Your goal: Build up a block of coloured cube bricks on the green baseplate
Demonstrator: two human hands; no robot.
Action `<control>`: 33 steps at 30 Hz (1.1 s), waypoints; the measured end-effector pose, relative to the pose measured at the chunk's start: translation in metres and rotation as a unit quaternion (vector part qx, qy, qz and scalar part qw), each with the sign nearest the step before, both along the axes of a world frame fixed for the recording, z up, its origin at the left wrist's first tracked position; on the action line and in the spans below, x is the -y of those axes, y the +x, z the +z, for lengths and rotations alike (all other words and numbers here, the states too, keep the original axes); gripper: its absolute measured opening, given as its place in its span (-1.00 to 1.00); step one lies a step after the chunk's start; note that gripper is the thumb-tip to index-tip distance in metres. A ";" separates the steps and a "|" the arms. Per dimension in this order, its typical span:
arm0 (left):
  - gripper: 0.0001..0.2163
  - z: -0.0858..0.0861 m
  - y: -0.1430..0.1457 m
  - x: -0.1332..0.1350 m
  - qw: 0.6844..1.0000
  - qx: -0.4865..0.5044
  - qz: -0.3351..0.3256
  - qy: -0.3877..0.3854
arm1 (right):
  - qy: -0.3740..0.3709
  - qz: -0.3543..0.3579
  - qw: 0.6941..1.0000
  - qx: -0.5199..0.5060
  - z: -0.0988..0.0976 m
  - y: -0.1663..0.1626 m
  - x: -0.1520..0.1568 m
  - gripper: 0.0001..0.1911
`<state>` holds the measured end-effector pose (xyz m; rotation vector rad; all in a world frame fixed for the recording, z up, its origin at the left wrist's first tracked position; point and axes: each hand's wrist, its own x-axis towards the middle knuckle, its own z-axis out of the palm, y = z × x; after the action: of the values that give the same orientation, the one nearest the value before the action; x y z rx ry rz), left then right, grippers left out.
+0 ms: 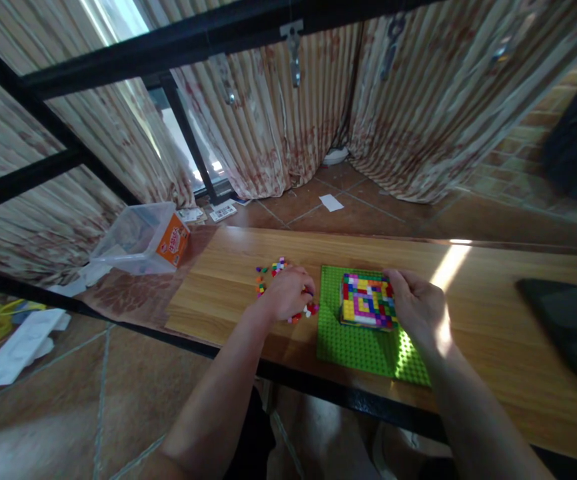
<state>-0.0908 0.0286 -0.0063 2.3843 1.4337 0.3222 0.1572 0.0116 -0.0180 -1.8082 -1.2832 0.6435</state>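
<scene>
A green studded baseplate (353,350) lies on the wooden table in front of me. On it stands a low block of toy bricks (366,300) in many colours, packed close together. My right hand (418,307) is at the block's right side, thumb and fingers closed against its edge. To the left of the baseplate, my left hand (291,293) is down over loose toy bricks (278,265), its fingers curled inward. Whatever those fingertips pinch is hidden among the bricks and behind the hand.
A dark phone-like device (563,327) lies on the table (488,313) at the right. Beyond the table's left end stands a clear plastic box (138,240) with an orange label. A black metal bar (208,33) crosses above, before curtains. Papers (331,203) lie on the tiled floor.
</scene>
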 end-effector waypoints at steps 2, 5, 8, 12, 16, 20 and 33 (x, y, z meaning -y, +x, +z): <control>-0.85 0.000 -0.003 -0.001 1.000 0.003 -0.003 0.002 | -0.003 -0.001 1.000 -0.003 0.001 -0.001 0.000 -0.55; -0.86 0.000 -0.007 -0.002 1.000 0.013 -0.005 0.015 | 0.000 0.000 1.000 -0.009 0.003 -0.002 0.001 -0.55; -0.87 0.001 -0.008 -0.002 0.999 0.046 0.007 0.027 | -0.006 -0.002 1.000 -0.006 0.004 -0.002 0.002 -0.55; -0.86 0.002 0.001 0.001 0.989 0.145 0.026 -0.001 | 0.007 0.002 1.000 -0.011 0.003 -0.002 0.001 -0.54; -0.87 0.001 0.020 0.006 0.968 0.250 0.017 -0.019 | 0.027 0.014 1.000 0.006 0.003 -0.003 0.000 -0.53; -0.88 0.001 0.035 0.010 0.955 0.295 0.030 -0.020 | 0.018 0.015 1.000 0.016 0.005 -0.004 0.000 -0.50; -0.99 -0.007 0.050 0.006 0.943 0.325 0.068 -0.036 | 0.038 0.015 0.999 0.035 0.005 -0.005 0.001 -0.51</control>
<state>-0.0412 0.0224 -0.0135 1.8529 1.2487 0.9677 0.1525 0.0105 -0.0131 -1.7659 -1.3667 0.5443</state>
